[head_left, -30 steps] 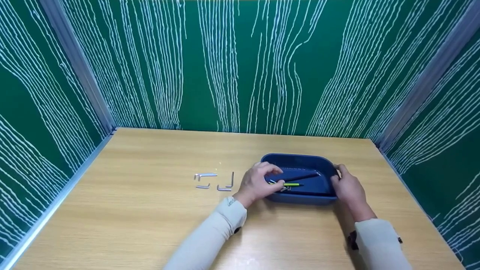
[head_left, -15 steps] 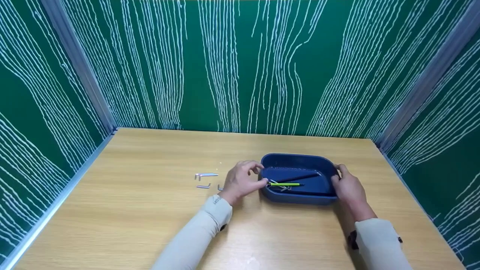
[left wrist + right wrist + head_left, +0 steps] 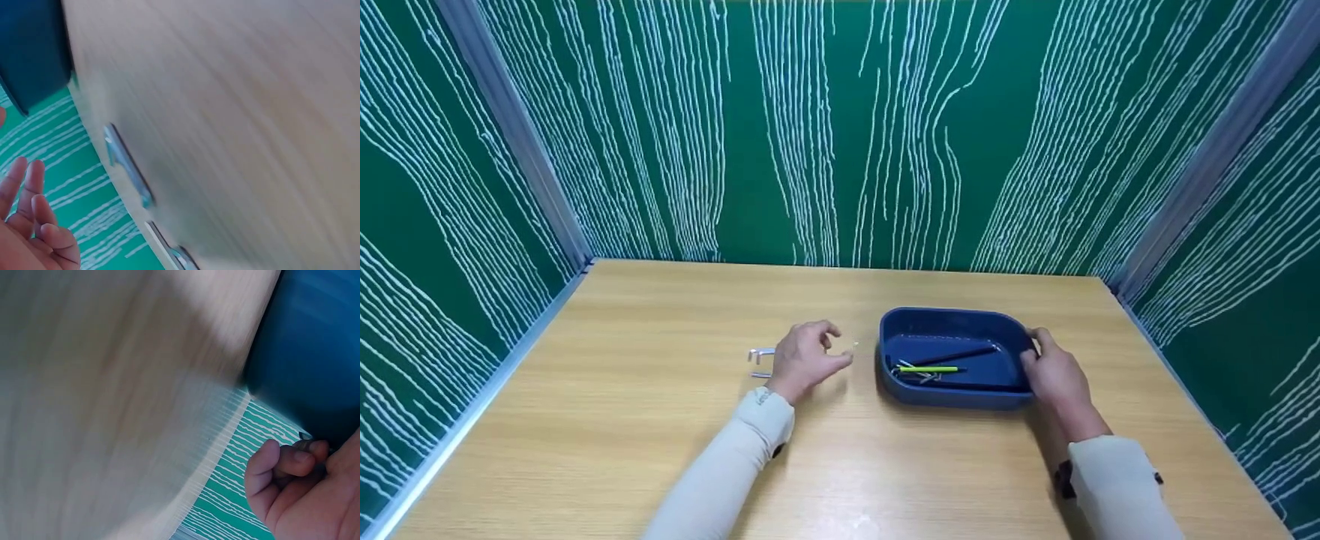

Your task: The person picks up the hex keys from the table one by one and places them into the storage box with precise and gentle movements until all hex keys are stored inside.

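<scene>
My left hand [image 3: 805, 360] hovers over the table between the hex keys and a dark blue plastic bin [image 3: 960, 399], thumb and fingers apart and nothing visible between them. Partly behind it lie L-shaped metal hex keys [image 3: 763, 374]; in the left wrist view a hex key [image 3: 129, 169] rests on the wood, and the fingers [image 3: 34, 180] are loosely bent. My right hand [image 3: 1061, 379] grips the bin's right end, thumb at the rim. Inside the bin are a yellow-green pen [image 3: 930, 369], a dark stick-like thing [image 3: 960, 355] and small metal pieces.
The wooden table [image 3: 585, 420] carries everything. Green walls [image 3: 780, 135] with white wavy lines enclose its back and sides, meeting at grey corner posts [image 3: 514, 135]. The bin stands right of the table's middle.
My left hand has drawn out of the bin and moved left over the table, now covering some of the hex keys. The right hand and the bin have stayed in place.
</scene>
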The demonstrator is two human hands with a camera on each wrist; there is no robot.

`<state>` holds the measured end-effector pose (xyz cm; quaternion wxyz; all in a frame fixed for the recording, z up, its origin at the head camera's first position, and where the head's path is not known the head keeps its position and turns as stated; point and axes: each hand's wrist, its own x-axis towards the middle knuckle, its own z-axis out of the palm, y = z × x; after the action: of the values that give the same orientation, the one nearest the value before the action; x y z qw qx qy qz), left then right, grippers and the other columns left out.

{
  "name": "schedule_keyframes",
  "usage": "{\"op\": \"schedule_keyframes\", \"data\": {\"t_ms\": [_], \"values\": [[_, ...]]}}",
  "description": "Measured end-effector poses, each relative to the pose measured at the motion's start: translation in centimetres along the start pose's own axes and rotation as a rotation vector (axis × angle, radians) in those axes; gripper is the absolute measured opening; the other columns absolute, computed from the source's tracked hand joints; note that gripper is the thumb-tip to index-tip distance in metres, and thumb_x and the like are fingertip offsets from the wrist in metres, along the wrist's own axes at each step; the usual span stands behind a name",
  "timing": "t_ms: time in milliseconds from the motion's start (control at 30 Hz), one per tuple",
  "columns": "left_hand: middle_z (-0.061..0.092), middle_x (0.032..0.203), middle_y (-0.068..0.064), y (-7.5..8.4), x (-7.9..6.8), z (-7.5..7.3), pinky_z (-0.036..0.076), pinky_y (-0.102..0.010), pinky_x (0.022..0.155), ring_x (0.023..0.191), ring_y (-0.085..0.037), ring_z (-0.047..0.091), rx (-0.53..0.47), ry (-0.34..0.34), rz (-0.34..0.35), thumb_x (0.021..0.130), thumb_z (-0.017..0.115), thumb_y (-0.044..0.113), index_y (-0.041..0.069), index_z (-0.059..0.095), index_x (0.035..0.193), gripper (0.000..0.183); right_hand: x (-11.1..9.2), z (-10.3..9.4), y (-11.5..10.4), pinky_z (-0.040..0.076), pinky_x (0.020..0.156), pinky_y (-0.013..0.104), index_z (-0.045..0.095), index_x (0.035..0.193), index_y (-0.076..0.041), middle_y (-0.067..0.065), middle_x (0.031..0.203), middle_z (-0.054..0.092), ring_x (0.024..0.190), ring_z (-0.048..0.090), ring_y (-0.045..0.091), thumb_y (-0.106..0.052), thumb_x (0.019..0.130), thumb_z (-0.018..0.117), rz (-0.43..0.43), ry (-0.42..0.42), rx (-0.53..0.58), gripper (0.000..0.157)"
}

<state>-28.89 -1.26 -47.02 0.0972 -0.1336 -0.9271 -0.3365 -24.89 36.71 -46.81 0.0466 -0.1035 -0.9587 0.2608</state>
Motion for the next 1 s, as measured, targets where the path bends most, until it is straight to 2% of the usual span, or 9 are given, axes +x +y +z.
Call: {"op": "schedule_keyframes", "data": {"t_ms": [133,267,367,467,667,900,1000], "values": [[0.055,0.073,0.007,-1.1,-0.2,-0.3,0.037,-0.027,0.058,0.07,-0.012,0.048,0.047,-0.02,-0.069,0.063,0.065,0.053,0.022,0.062,0.089,0.041,0.0,0.1,0.0,0.037,0.08,0.051,0.024,0.135,-0.013,0.027,0.126,0.041,0.096,0.046,0.033,-0.027,0.092,0.029,0.017,-0.02,0.009,0.046],[0.053,0.069,0.009,-1.9,-0.4,-0.7,0.036,-0.027,0.054,0.065,-0.012,0.049,0.098,-0.034,-0.109,0.062,0.067,0.05,0.02,0.063,0.084,0.037,0.0,0.1,0.0,0.036,0.081,0.052,0.025,0.135,-0.014,0.027,0.128,0.04,0.098,0.046,0.034,-0.028,0.092,0.03,0.013,-0.018,0.014,0.046],[0.053,0.067,0.009,-2.1,-0.4,-0.9,0.036,-0.026,0.051,0.061,-0.011,0.05,0.121,-0.039,-0.118,0.061,0.067,0.048,0.02,0.063,0.083,0.036,0.0,0.1,0.1,0.039,0.07,0.046,0.029,0.133,-0.014,0.027,0.119,0.047,0.089,0.048,0.033,-0.026,0.091,0.032,-0.014,0.019,-0.011,0.044],[0.054,0.065,0.01,-2.2,-0.4,-1.0,0.036,-0.026,0.049,0.059,-0.01,0.05,0.132,-0.047,-0.124,0.06,0.067,0.048,0.019,0.063,0.081,0.036,0.0,0.1,0.2,0.036,0.063,0.039,0.03,0.132,-0.014,0.026,0.114,0.049,0.081,0.047,0.031,-0.025,0.091,0.032,-0.024,0.03,-0.021,0.043],[0.055,0.064,0.009,-2.3,-0.3,-1.0,0.036,-0.027,0.049,0.057,-0.011,0.05,0.15,-0.072,-0.146,0.059,0.07,0.047,0.02,0.061,0.071,0.031,0.1,0.0,0.2,0.035,0.066,0.039,0.027,0.134,-0.014,0.026,0.12,0.045,0.087,0.046,0.031,-0.027,0.092,0.031,-0.003,-0.009,0.0,0.044],[0.057,0.063,0.012,-2.8,-0.2,-0.9,0.039,-0.026,0.053,0.056,-0.008,0.052,0.19,-0.125,-0.174,0.06,0.071,0.045,0.025,0.058,0.064,0.024,0.0,-0.1,0.2,0.036,0.059,0.036,0.03,0.132,-0.013,0.022,0.102,0.052,0.08,0.048,0.03,-0.026,0.091,0.032,-0.034,0.016,-0.03,0.043],[0.057,0.061,0.013,-2.7,-0.2,-0.9,0.04,-0.026,0.053,0.054,-0.007,0.052,0.206,-0.137,-0.17,0.061,0.071,0.043,0.025,0.058,0.063,0.022,0.0,-0.1,0.2,0.036,0.061,0.037,0.03,0.132,-0.013,0.023,0.105,0.051,0.081,0.048,0.03,-0.026,0.091,0.032,-0.029,0.013,-0.026,0.043]]}}
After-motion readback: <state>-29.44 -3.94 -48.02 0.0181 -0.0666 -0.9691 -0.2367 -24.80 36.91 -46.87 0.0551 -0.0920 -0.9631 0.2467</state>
